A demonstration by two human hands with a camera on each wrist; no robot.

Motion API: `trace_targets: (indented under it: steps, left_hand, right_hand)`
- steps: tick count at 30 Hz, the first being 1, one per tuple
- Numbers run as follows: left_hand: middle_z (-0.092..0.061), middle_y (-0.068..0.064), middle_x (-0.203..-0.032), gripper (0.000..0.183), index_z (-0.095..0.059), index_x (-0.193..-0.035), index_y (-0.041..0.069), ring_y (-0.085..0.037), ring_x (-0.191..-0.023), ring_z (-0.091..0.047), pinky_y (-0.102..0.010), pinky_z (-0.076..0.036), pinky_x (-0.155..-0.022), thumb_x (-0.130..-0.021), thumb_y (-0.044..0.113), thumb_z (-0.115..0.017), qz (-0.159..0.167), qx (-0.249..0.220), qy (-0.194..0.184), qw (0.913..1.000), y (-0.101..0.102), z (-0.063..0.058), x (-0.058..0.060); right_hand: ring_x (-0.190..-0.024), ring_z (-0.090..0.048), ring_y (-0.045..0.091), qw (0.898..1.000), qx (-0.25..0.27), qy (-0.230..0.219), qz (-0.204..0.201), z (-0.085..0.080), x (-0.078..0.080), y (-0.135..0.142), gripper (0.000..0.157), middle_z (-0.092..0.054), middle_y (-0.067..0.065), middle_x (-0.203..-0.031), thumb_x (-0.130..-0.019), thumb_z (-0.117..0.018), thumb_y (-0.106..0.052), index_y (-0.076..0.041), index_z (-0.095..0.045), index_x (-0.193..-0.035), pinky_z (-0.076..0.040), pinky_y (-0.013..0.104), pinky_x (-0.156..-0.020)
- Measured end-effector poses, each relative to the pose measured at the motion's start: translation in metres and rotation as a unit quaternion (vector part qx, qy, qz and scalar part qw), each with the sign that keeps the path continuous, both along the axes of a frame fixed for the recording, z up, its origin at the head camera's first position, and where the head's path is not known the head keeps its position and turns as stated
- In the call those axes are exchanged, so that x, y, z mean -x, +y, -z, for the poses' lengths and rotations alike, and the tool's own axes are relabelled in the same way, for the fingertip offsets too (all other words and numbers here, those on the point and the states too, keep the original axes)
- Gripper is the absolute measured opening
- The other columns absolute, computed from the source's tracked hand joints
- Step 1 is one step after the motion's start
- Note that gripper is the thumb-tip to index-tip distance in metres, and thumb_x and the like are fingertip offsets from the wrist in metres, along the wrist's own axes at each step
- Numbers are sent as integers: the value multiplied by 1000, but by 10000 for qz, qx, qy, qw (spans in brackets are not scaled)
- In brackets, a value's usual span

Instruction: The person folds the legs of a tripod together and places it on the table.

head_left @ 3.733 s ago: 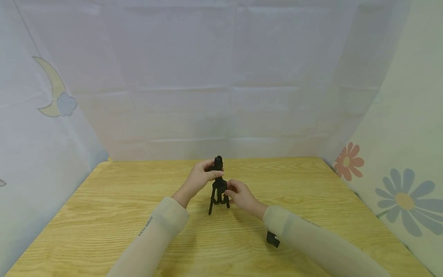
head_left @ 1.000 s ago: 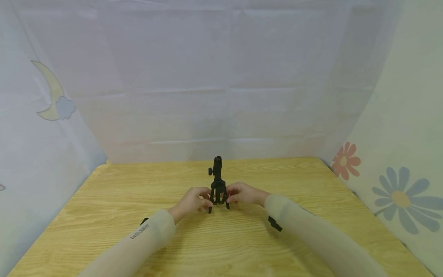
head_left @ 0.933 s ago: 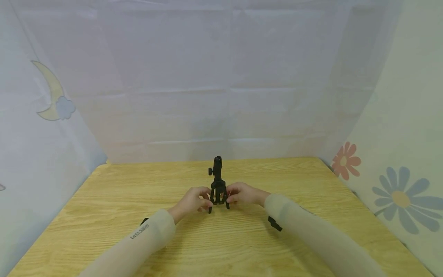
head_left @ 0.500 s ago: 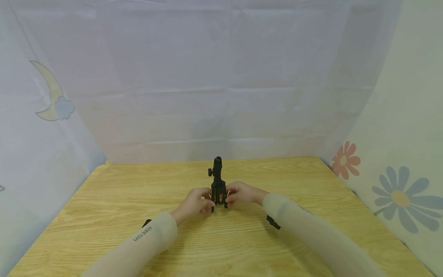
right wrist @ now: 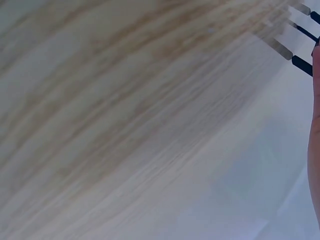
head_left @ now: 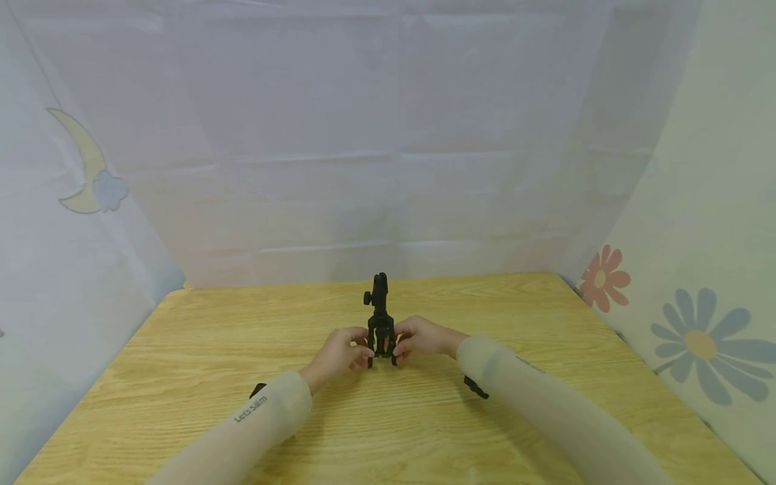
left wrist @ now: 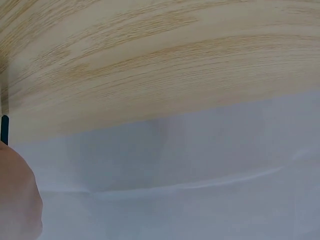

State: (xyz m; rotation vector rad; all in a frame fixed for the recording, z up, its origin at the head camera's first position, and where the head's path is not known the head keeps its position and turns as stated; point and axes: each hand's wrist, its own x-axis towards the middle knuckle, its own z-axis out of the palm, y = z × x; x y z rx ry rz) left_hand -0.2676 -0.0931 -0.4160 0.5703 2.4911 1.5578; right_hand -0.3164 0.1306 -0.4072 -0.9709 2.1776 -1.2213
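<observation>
A small black tripod (head_left: 380,306) stands upright near the middle of the wooden table, with a knob (head_left: 367,298) sticking out at its upper left. My left hand (head_left: 336,353) pinches the tripod's left leg between thumb and fingers. From the other side, my right hand (head_left: 424,335) pinches the right leg. In the left wrist view, a dark leg tip (left wrist: 4,130) pokes out above part of the left hand (left wrist: 17,195). Several dark leg ends (right wrist: 302,65) show at the edge of the right wrist view, beside the right hand (right wrist: 315,135).
The wood-grain table (head_left: 388,431) ends at a pale hanging sheet (head_left: 388,168) behind the tripod. Printed cloth with a moon (head_left: 85,162) hangs on the left, and one with flowers (head_left: 700,343) on the right. Small black pieces (head_left: 475,387) show by both sleeves.
The left hand has come down from the tripod's upper part to its left leg. The front legs have drawn closer together between the hands, and the right hand remains at the right leg.
</observation>
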Motion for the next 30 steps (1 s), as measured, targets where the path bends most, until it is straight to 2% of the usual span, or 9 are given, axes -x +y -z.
trace_targets:
  steps: [8,15,19,25,30]
  left_hand:
    - [-67,-8,-83,16,-67,-108,-2,-27,-67,-68,-34,-55,-58,-93,-3,-60,-50,92,106,9999,1,-3,-1]
    - [-68,-11,-83,14,-67,-105,-3,-24,-64,-67,-31,-54,-56,-93,-4,-61,-82,291,352,9989,4,-1,-1]
    - [-68,-14,-89,11,-66,-102,-7,-22,-65,-66,-29,-53,-57,-93,-4,-60,-23,493,522,9974,7,-2,-2]
    - [-68,-17,-93,13,-67,-100,-9,-23,-68,-65,-31,-55,-61,-96,-1,-57,101,792,427,9959,9,-3,-2]
    - [-69,-18,-96,15,-67,-103,-8,-25,-70,-67,-33,-55,-62,-96,-1,-56,220,840,297,9958,7,-2,0]
  right_hand:
    - [-74,-69,26,9998,-52,184,73,1,0,-1,15,-70,14,-80,-92,-59,7,8,-66,-106,-57,37,-73]
    - [-75,-68,23,9993,-27,261,254,1,-2,0,15,-71,14,-87,-92,-60,6,9,-66,-105,-57,34,-72]
    - [-73,-66,15,9973,-306,599,289,0,-4,1,9,-70,9,-85,-91,-63,3,7,-68,-98,-56,28,-69]
    - [-69,-62,10,9917,-699,1075,103,0,-5,0,6,-70,5,-81,-90,-66,1,4,-70,-92,-51,22,-62]
    - [-69,-64,12,9919,-689,1052,159,3,-6,-3,7,-70,6,-81,-90,-65,1,4,-70,-93,-52,23,-62]
